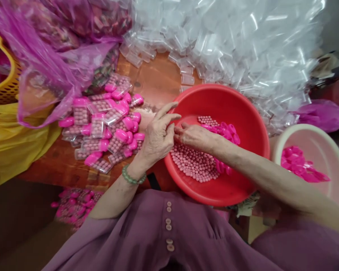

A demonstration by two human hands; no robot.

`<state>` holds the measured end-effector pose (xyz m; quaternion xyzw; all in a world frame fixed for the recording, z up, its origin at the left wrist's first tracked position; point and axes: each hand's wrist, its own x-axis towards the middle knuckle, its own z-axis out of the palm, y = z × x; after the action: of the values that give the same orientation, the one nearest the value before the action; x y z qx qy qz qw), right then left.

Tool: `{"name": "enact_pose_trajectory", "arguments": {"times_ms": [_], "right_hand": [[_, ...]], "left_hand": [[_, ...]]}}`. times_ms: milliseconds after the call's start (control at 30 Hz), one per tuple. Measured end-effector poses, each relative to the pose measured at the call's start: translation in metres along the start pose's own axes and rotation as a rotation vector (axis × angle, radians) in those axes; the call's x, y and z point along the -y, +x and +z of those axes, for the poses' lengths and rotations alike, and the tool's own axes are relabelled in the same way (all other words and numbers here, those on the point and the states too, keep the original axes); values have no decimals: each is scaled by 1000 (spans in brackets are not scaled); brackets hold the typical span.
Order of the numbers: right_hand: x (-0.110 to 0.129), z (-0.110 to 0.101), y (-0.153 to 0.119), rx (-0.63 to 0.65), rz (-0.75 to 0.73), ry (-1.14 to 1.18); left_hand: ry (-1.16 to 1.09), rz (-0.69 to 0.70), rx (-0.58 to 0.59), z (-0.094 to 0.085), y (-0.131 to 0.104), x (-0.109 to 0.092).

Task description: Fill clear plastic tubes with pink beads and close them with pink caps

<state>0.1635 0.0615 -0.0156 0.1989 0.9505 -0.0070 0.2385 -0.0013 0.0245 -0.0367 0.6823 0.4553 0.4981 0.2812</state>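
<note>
My left hand (158,133), with a green bead bracelet (132,176) at the wrist, is at the left rim of a red basin (243,101). Its fingers are partly bent and point over the basin; what they hold, if anything, is hidden. My right hand (193,137) is over the basin, fingers curled close against my left hand, their contents too hidden to make out. Below it lie pink beads (197,165) and bright pink caps (228,132). Left of my hands, filled clear containers with pink caps (98,124) are piled on the wooden table (158,79).
A large heap of clear empty containers (228,41) covers the back. Purple plastic bags (45,56), a yellow basket (11,71) and a yellow bag (14,143) stand left. A white basin (337,158) with pink caps is at right. More filled containers (73,205) lie lower left.
</note>
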Motion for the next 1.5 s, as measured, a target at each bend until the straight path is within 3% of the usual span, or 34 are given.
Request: {"name": "enact_pose_trajectory", "arguments": {"times_ms": [133,233,467,600,733,867,967,1100,1167,1333,1500], "right_hand": [[22,1,-9,65,-119,118],[27,7,-21,73,-147,369],[24,31,-36,-15,-27,1146],[20,25,-37,-25,35,1450],[5,6,-46,-214,30,1424],[-7,-10,-60,-390,23,1361],[-6,-18,-70,-482,6,1360],[2,-25,-79,-589,25,1378],[4,-28,-84,-621,69,1352],[3,-30,-95,-713,194,1317],[3,-30,-101,-767,145,1450]], "left_hand": [[-2,-16,19,0,0,4],[-11,-46,27,0,0,3],[27,-78,36,-2,3,-3],[104,-65,87,-5,4,-4],[198,41,114,-18,4,-18],[74,117,397,-30,2,-42],[-34,5,522,-25,0,-52],[-348,-274,510,-5,-2,-52],[-479,-342,458,2,-2,-51],[-532,-363,297,5,-7,-58],[-509,-311,308,4,-12,-68]]}}
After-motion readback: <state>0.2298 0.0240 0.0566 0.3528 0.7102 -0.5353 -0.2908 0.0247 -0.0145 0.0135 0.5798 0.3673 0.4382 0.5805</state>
